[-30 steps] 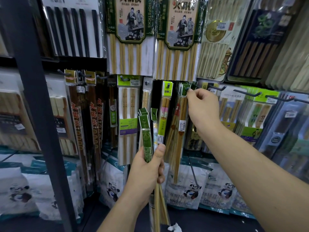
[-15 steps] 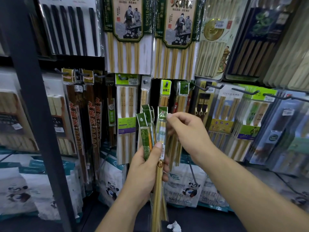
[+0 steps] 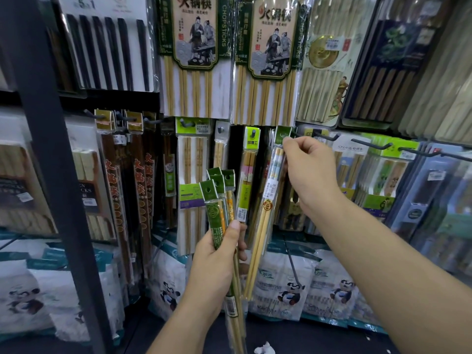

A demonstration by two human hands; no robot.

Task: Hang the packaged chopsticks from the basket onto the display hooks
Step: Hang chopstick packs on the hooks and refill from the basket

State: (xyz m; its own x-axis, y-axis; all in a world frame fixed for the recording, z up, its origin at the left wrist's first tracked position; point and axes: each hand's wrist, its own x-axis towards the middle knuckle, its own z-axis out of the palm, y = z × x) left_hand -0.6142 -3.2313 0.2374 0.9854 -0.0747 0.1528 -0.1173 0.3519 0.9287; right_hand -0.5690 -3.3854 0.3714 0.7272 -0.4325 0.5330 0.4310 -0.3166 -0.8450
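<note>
My left hand (image 3: 217,261) grips a bundle of several narrow chopstick packs (image 3: 220,200) with green header cards, held upright in front of the display. My right hand (image 3: 310,172) pinches the green header of one clear pack of bamboo chopsticks (image 3: 268,213) and holds it up at a display hook (image 3: 297,134) in the middle row. That pack hangs slanted down toward my left hand. Whether its header hole sits on the hook is hidden by my fingers. No basket is in view.
Black hooks (image 3: 373,145) stick out to the right with green-header packs behind. Large chopstick packs (image 3: 194,57) hang above. Dark red packs (image 3: 115,190) hang left beside a black shelf post (image 3: 48,149). Panda-print bags (image 3: 291,284) line the bottom shelf.
My right hand took one pack from the bundle in my left hand and raised it up and right to the hook. The left hand stayed nearly still.
</note>
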